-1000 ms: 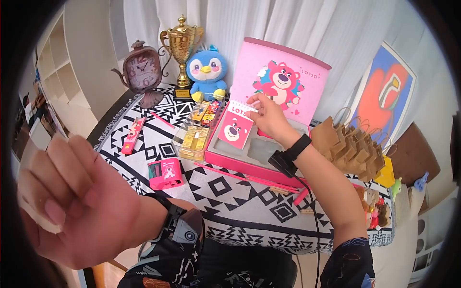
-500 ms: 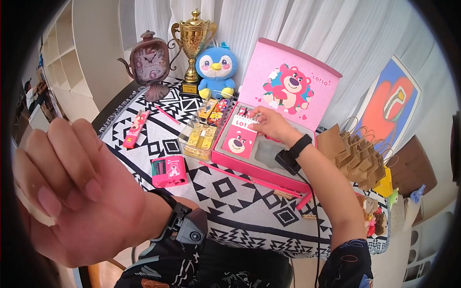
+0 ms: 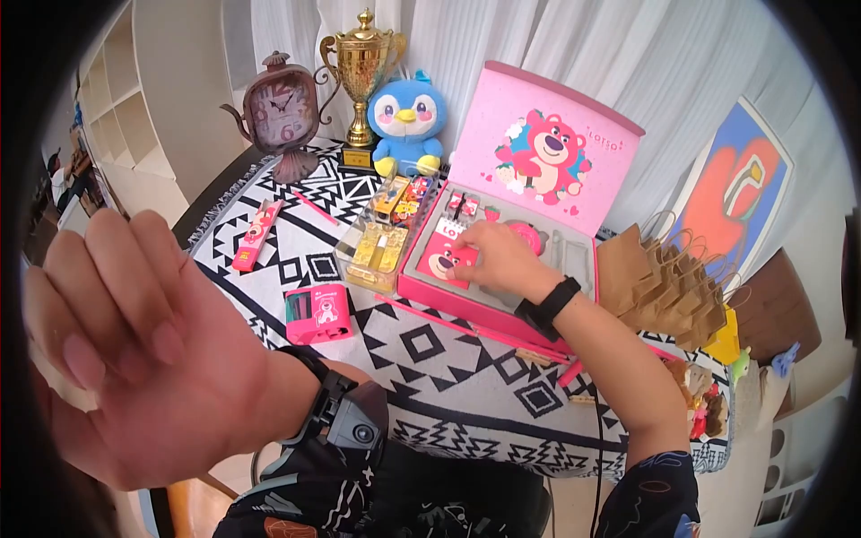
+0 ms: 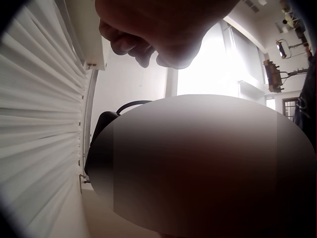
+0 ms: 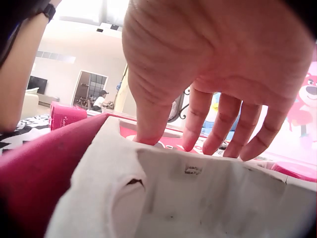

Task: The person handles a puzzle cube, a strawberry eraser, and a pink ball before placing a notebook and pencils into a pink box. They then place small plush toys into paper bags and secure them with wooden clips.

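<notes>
My right hand (image 3: 507, 262) reaches into the open pink Lotso gift box (image 3: 489, 316). Its fingertips touch the small spiral notebook (image 3: 437, 254), which has a bear face on its cover and lies in the left recess of the grey insert. From the right wrist view, the thumb and the nearly straight fingers (image 5: 195, 116) point down onto the notebook, spread apart. The empty recess wall (image 5: 203, 198) fills the foreground there. Raised at the left, well off the table, my left hand (image 3: 134, 350) hangs with fingers loosely curled and nothing in it.
Left of the box stand a clear case (image 3: 372, 255) and a pink pencil sharpener (image 3: 318, 314). Pink pencils (image 3: 448, 324) lie along its front. Behind are a clock (image 3: 282, 112), a gold trophy (image 3: 360, 85) and a blue plush (image 3: 408, 121). Paper bags (image 3: 659, 287) crowd the right.
The notebook, held at its upper right edge before, now sits lower in the recess. My right hand has moved down toward its lower part. The left hand stays raised.
</notes>
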{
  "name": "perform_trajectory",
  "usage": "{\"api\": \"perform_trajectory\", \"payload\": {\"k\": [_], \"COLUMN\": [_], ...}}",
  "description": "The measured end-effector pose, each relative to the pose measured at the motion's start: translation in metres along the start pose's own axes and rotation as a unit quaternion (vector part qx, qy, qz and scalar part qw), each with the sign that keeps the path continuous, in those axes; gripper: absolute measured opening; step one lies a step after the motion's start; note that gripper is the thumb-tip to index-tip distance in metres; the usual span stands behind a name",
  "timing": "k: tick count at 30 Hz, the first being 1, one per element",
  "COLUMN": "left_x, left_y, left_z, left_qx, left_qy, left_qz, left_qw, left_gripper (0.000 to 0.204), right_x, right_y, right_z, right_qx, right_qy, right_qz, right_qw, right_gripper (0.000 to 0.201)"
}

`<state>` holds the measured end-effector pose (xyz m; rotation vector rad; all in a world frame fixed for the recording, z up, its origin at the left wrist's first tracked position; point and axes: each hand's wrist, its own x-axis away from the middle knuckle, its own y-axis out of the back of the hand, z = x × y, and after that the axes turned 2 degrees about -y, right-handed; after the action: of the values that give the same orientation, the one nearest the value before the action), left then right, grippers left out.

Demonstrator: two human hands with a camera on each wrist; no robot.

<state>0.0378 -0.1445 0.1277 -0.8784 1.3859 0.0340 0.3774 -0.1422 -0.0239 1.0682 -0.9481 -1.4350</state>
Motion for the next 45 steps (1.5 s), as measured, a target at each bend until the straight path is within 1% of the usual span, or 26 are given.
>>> {"api": "perform_trajectory", "payload": {"k": [1,6,7,8,11,12,14,15,16,17,18,20,22,24,26,28,30,32,34,35,37,38,40,41,44,45], "left_x": [0.000,-0.002,-0.001,-0.002,-0.004,-0.004,-0.004,-0.004,-0.005,-0.007,-0.003,0.010,0.019,0.025,0.026,0.023,0.014,0.003,-0.010,-0.012,-0.011,-0.009,0.001,0.006,0.015,0.016], "left_y": [0.001,-0.001,-0.002,-0.001,-0.003,-0.009,-0.015,-0.017,-0.018,-0.019,-0.024,-0.050,-0.066,-0.071,-0.072,-0.068,-0.047,0.006,0.081,0.123,0.210,0.234,0.232,0.240,0.251,0.254], "left_z": [0.000,0.005,0.007,0.009,0.015,0.017,0.021,0.024,0.027,0.033,0.040,0.058,0.068,0.075,0.089,0.107,0.131,0.165,0.194,0.206,0.225,0.231,0.221,0.223,0.228,0.231], "left_qx": [-0.012,-0.025,-0.025,-0.027,-0.004,-0.011,-0.018,-0.023,-0.029,-0.027,-0.028,-0.170,-0.185,-0.156,-0.158,-0.202,-0.293,-0.429,-0.595,-0.634,-0.679,-0.684,-0.646,-0.622,-0.627,-0.624], "left_qy": [0.005,0.023,0.029,0.033,0.035,0.033,0.032,0.048,0.063,0.070,0.069,-0.015,0.037,0.048,0.105,0.192,0.273,0.275,0.277,0.291,0.326,0.345,0.430,0.502,0.511,0.512], "left_qz": [0.005,0.039,0.043,0.045,0.073,0.053,0.037,0.042,0.047,0.083,0.088,-0.008,0.038,0.110,0.103,0.116,0.175,0.249,0.321,0.352,0.433,0.481,0.517,0.478,0.465,0.468], "left_qw": [1.000,0.999,0.998,0.998,0.997,0.998,0.999,0.998,0.996,0.994,0.993,0.985,0.981,0.980,0.976,0.953,0.900,0.824,0.683,0.624,0.494,0.426,0.363,0.363,0.360,0.361], "left_gripper": [0.018,0.021,0.021,0.021,0.025,0.030,0.035,0.035,0.034,0.035,0.035,0.038,0.037,0.033,0.029,0.024,0.022,0.026,0.027,0.025,0.023,0.027,0.042,0.052,0.051,0.047], "right_x": [-0.001,0.012,0.018,0.025,0.058,0.071,0.096,0.107,0.118,0.128,0.137,0.149,0.159,0.165,0.172,0.172,0.172,0.167,0.169,0.171,0.175,0.175,0.172,0.171,0.171,0.170], "right_y": [-0.001,0.007,0.012,0.019,0.055,0.065,0.080,0.080,0.081,0.081,0.080,0.073,0.066,0.068,0.074,0.073,0.071,0.062,0.063,0.067,0.075,0.072,0.063,0.059,0.054,0.053], "right_z": [-0.002,0.005,0.010,0.016,0.032,0.035,0.033,0.026,0.018,0.009,0.001,-0.016,-0.028,-0.031,-0.025,-0.024,-0.029,-0.029,-0.018,-0.012,0.002,0.005,0.008,0.010,0.018,0.019], "right_qx": [-0.003,-0.020,-0.021,-0.020,-0.075,-0.078,-0.199,-0.202,-0.243,-0.283,-0.286,-0.400,-0.434,-0.457,-0.470,-0.489,-0.458,-0.473,-0.448,-0.455,-0.344,-0.346,-0.291,-0.256,-0.199,-0.197], "right_qy": [0.017,0.045,0.052,0.058,0.053,0.050,-0.008,-0.009,-0.054,-0.098,-0.095,-0.183,-0.152,-0.114,-0.139,-0.114,-0.099,-0.074,-0.054,-0.056,-0.041,-0.043,0.017,0.030,0.026,0.025], "right_qz": [-0.011,-0.030,-0.069,-0.108,-0.108,-0.110,-0.095,-0.099,-0.117,-0.135,-0.138,-0.159,-0.191,-0.221,-0.244,-0.267,-0.278,-0.297,-0.229,-0.233,-0.141,-0.145,-0.107,-0.100,-0.082,-0.083], "right_qw": [1.000,0.998,0.996,0.992,0.990,0.990,0.975,0.974,0.961,0.944,0.943,0.884,0.867,0.854,0.837,0.822,0.838,0.826,0.863,0.858,0.928,0.926,0.950,0.961,0.976,0.977], "right_gripper": [0.045,0.043,0.042,0.041,0.040,0.040,0.035,0.035,0.032,0.029,0.029,0.024,0.026,0.028,0.026,0.029,0.033,0.034,0.031,0.031,0.027,0.027,0.024,0.024,0.025,0.025]}}
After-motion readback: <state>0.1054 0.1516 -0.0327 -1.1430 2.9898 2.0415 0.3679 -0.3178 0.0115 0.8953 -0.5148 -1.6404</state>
